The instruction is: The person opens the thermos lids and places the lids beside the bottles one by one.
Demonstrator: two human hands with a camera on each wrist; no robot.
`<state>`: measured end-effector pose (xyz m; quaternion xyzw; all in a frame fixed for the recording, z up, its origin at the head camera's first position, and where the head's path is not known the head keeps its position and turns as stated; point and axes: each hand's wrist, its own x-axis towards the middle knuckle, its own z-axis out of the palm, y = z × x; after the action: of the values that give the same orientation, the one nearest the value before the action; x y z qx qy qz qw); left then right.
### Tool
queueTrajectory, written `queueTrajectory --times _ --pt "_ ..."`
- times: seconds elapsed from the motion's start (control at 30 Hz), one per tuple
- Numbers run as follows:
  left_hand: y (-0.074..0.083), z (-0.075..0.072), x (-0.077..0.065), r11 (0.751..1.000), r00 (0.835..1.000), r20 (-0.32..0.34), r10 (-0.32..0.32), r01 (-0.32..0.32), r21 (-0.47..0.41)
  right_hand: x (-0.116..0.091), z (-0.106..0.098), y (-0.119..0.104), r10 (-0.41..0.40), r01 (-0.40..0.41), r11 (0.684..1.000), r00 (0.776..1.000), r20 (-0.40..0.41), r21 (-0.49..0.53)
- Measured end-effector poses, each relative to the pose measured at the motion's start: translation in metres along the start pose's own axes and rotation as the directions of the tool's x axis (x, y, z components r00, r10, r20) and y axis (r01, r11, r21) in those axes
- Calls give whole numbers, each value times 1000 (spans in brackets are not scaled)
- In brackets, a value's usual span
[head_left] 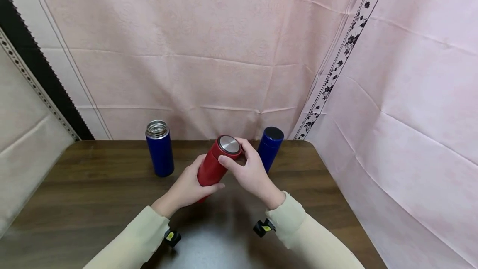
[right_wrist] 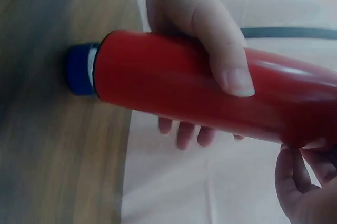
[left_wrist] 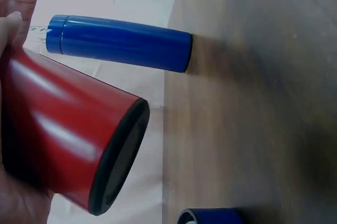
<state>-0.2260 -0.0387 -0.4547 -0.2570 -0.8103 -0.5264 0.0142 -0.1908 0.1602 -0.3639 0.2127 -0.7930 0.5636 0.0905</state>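
Dark wood table [head_left: 93,202], pink cloth backdrop [head_left: 194,45] — both hands' grip curled round red flask [head_left: 213,165].

Three cylindrical flasks in all: one red flask [head_left: 213,165] with a steel-topped lid, and two blue flasks, one open-topped [head_left: 159,148] and one capped [head_left: 270,146]. Two hands, left [head_left: 188,188] and right [head_left: 250,171]. One wooden table [head_left: 93,186].

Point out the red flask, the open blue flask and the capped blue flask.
red flask [head_left: 210,169], head view, mid body
open blue flask [head_left: 160,157], head view, side wall
capped blue flask [head_left: 269,146], head view, upper body
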Motion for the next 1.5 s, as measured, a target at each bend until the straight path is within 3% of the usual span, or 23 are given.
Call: queueTrajectory --times 0.07,0.17,0.33,0.43,0.53,0.6,0.67,0.73,0.77,0.93,1.03,1.23,1.5 --pt "1 -1 -4 1000 1000 1 10 -10 -24 0 0 8 2 -2 1000 999 32 1" --pt "1 -5 -9 1000 1000 9 6 -6 13 -1 -3 15 28 -27 1000 996 79 -15" --pt "-1 -16 -12 978 1000 -3 -16 16 207 -3 -12 23 157 -146 986 976 150 -84" --pt "0 -23 -12 928 999 -37 32 -16 373 -2 -14 25 203 -186 976 962 181 -110" --pt "4 -26 -11 839 992 -57 114 -65 540 -1 -11 29 233 -215 969 957 172 -119" --pt "9 -24 -11 786 985 -66 157 -84 613 0 -8 31 248 -231 964 959 140 -129" --pt "13 -22 -12 759 981 -79 175 -83 646 1 -5 33 253 -239 961 963 96 -137" --pt "16 -20 -13 766 981 -96 166 -67 639 3 -3 33 247 -237 960 968 51 -146" --pt "17 -19 -13 784 983 -104 153 -56 619 3 -2 32 238 -231 961 971 31 -150" --pt "17 -13 -15 907 997 -67 31 0 422 0 1 23 155 -153 975 988 -2 -161" --pt "15 -10 -16 952 1000 -13 -23 26 306 -3 3 17 75 -71 980 997 13 -186" --pt "14 -9 -17 979 998 49 -29 19 201 -8 4 13 -20 19 973 1000 -5 -230" --pt "21 -14 -18 987 990 131 -51 30 160 -10 3 12 -20 20 978 1000 0 -209"
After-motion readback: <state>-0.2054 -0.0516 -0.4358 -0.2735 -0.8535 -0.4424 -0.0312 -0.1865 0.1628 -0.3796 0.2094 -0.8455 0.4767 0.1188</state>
